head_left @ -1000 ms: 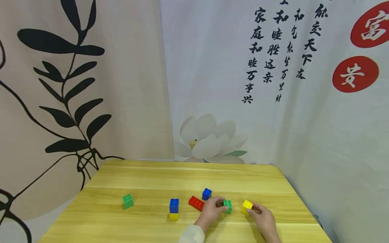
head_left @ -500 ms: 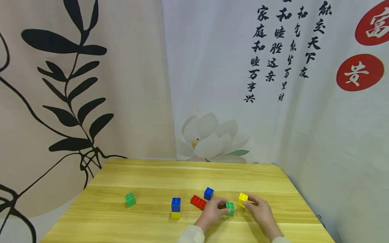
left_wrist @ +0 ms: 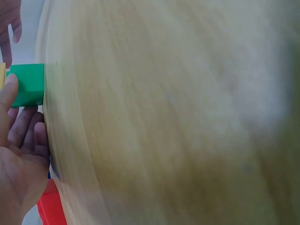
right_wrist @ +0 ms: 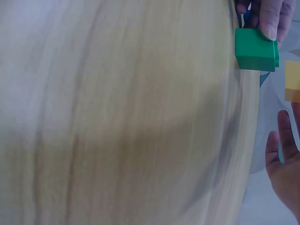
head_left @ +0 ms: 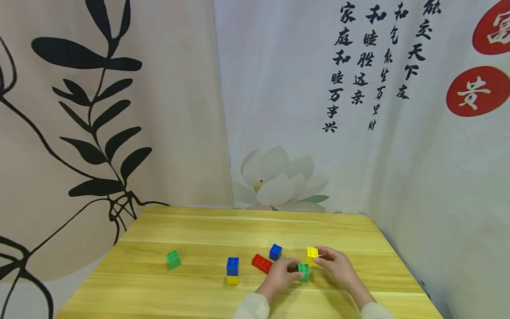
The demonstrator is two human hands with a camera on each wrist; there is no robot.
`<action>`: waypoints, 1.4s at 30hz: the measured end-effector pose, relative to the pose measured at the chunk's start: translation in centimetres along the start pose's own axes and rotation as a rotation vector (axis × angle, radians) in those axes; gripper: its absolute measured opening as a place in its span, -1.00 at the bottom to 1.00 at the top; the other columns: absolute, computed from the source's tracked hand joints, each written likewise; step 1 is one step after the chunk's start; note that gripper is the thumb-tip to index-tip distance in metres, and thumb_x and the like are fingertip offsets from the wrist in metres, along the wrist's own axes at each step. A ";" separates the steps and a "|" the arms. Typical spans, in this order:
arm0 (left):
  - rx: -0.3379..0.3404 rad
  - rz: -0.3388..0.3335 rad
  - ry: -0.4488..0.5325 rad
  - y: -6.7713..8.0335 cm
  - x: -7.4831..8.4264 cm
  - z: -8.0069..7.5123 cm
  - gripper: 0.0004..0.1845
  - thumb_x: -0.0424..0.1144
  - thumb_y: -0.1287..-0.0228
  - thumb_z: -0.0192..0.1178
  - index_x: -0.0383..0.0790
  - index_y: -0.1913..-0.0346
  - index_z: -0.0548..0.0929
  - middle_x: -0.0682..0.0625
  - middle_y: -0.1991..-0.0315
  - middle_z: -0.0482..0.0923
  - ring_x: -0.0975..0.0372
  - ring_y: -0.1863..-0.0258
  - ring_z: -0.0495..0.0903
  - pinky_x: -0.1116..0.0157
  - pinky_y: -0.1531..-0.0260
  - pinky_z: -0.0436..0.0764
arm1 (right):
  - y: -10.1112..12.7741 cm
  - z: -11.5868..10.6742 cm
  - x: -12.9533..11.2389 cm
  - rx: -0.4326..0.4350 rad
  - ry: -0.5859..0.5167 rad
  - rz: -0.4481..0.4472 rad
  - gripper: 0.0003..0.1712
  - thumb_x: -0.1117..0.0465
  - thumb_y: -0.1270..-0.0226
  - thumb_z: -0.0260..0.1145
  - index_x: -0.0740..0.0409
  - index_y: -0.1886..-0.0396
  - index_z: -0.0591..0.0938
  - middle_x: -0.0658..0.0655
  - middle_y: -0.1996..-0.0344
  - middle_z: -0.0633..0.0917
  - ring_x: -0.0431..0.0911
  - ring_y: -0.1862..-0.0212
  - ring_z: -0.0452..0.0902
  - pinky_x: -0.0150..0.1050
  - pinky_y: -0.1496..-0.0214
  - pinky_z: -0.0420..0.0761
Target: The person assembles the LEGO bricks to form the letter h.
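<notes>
- You work on a table (head_left: 191, 283) of pale yellow wood, its grain showing in long streaks under a smooth, faintly shiny finish.
- Your left hand (head_left: 279, 278) grips a green brick (head_left: 303, 271) of smooth plastic with a studded top, near the table's front edge.
- Your right hand (head_left: 336, 268) pinches a yellow brick (head_left: 312, 254) of the same glossy plastic, just above the green brick.
- Left of the green brick lies a red brick (head_left: 262, 263), also plastic.
- Behind the table hang printed cloth backdrops (head_left: 159, 110), matt and softly creased.
- Your sleeve (head_left: 251, 308) looks like pale cloth.
</notes>
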State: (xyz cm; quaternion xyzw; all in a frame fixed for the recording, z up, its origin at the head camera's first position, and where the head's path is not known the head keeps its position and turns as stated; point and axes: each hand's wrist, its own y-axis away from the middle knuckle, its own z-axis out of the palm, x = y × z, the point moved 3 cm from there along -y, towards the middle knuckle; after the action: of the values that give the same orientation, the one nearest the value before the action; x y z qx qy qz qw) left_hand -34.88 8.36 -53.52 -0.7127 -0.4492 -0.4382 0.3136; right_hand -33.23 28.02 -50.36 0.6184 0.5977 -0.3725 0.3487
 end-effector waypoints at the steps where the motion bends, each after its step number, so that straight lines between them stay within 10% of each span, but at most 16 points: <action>1: -0.002 -0.001 0.003 0.0 0.0 0.0 -0.71 -0.17 -0.16 0.40 -0.07 0.03 0.71 0.14 0.17 0.71 0.34 0.17 0.61 0.28 0.13 0.65 | -0.1 0.0 -0.1 -0.013 0.001 -0.012 -0.43 0.02 -0.31 0.35 0.11 -0.27 0.54 0.13 -0.11 0.68 -0.02 -0.11 0.59 -0.08 -0.09 0.65; 42: -0.024 0.032 0.008 -0.3 -0.3 0.0 -0.70 -0.21 -0.14 0.42 -0.11 0.03 0.72 0.13 0.19 0.72 0.35 0.21 0.63 0.29 0.13 0.66 | 0.5 0.9 -0.1 -0.190 0.022 -0.110 -0.42 0.00 -0.31 0.36 0.21 -0.22 0.56 0.19 -0.06 0.69 -0.03 -0.06 0.56 -0.07 -0.03 0.65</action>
State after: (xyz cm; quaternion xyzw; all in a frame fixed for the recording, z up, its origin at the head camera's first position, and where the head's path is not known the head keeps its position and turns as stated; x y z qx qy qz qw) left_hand -35.21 8.39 -53.81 -0.7215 -0.4314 -0.4414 0.3138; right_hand -32.80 27.18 -50.67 0.5527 0.6671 -0.3259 0.3784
